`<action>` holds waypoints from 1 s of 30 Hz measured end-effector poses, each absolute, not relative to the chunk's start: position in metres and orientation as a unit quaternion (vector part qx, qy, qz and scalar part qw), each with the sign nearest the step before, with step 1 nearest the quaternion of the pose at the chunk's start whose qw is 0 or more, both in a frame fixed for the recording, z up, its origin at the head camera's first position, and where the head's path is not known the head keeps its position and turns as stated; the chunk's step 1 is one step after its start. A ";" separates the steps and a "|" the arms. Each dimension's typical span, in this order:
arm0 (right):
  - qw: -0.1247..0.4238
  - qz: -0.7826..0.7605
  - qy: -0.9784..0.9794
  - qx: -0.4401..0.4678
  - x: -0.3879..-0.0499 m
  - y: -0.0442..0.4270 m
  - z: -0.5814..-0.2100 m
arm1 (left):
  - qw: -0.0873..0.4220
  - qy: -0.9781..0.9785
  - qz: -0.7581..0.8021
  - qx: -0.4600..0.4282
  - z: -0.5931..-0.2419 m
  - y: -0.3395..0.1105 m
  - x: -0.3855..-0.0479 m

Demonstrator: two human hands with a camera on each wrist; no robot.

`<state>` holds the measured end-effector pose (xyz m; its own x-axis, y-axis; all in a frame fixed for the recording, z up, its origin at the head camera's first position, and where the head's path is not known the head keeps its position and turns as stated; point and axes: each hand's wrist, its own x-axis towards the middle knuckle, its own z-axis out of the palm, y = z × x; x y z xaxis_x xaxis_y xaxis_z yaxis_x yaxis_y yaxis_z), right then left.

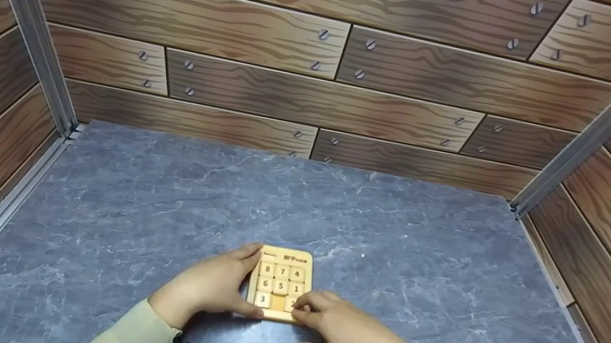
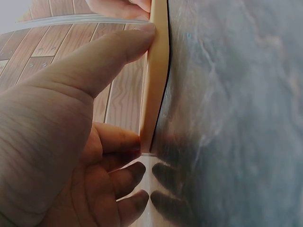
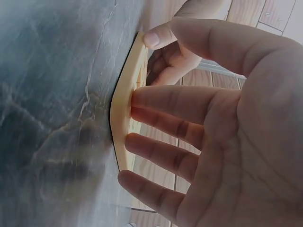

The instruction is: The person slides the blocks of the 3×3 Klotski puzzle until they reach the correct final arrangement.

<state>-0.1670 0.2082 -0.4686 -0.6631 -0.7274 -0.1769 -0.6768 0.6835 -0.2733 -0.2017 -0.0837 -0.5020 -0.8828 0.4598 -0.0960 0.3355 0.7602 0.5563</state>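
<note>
Board (image 1: 278, 316) in grip of left hand (image 1: 213, 282), straight-fingered right hand (image 1: 346, 333) at tile 2 (image 1: 289, 304)

Left hand (image 1: 210, 285): thumb (image 2: 111, 59) and forefinger (image 2: 118, 138) spread wide apart, gripping. Right hand (image 1: 349, 335): fingers (image 3: 175, 98) extended, slightly parted, pointing inward; thumb held apart from fingertips. Both forearms (image 1: 135, 333), in pale sleeves, converge from lower edge.
</note>
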 end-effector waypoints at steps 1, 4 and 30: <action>0.140 -0.092 0.907 -0.386 -0.167 0.208 -0.469 | 0.114 0.931 0.273 0.213 -0.502 -0.084 -0.202; 0.144 -0.090 0.906 -0.388 -0.167 0.207 -0.471 | 0.115 0.931 0.273 0.212 -0.502 -0.084 -0.202; 0.116 -0.120 0.925 -0.342 -0.179 0.210 -0.484 | 0.121 0.929 0.278 0.212 -0.502 -0.084 -0.203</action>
<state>-0.1787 0.2101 -0.4837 -0.7396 -0.6601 -0.1315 -0.6044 0.7373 -0.3018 -0.2027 -0.0838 -0.5016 -0.8813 0.4604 -0.1065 0.3263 0.7558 0.5677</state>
